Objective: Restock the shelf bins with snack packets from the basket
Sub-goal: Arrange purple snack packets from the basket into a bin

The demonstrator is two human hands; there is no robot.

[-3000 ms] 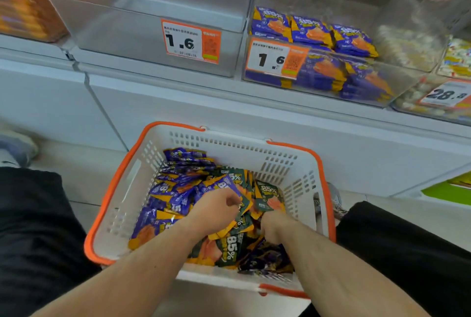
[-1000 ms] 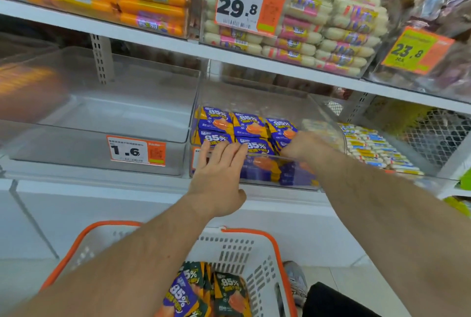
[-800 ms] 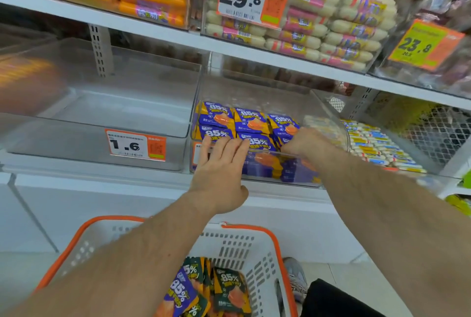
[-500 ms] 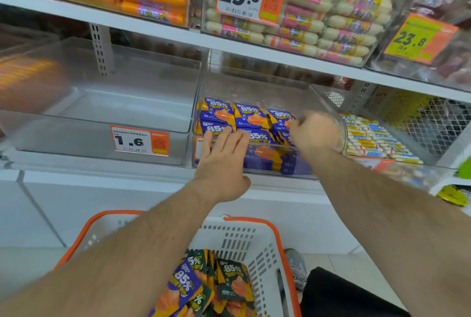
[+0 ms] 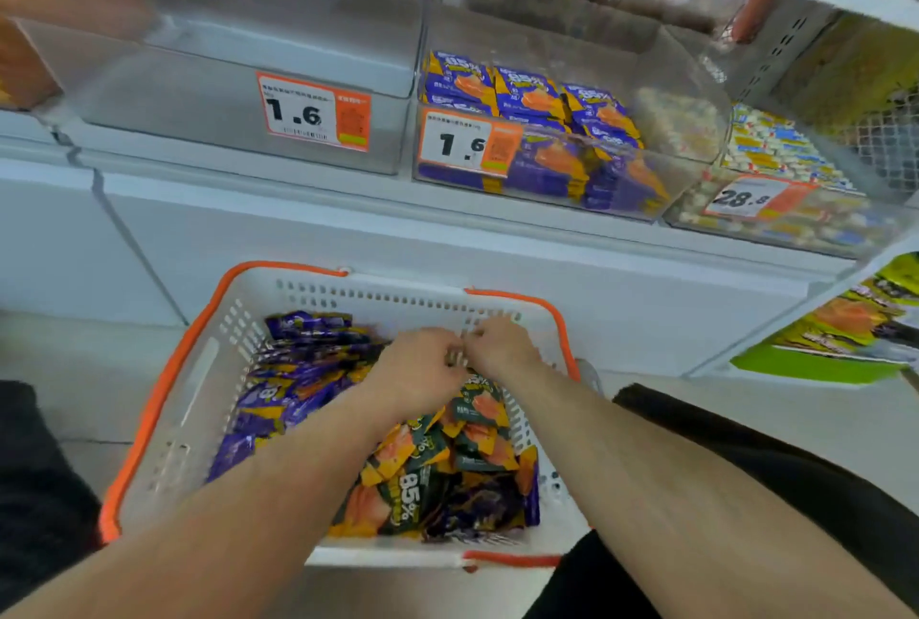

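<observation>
Under both hands (image 5: 460, 360): packets (image 5: 437, 479), in basket (image 5: 164, 399).

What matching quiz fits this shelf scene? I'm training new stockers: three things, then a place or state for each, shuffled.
Things:
1. left bin
2. middle bin
3. basket

States:
A. on the floor, with purple and green packets inside
B. holds no packets, tagged 1.6
C. partly filled with purple packets

Pairs: 1-B, 2-C, 3-A
</observation>
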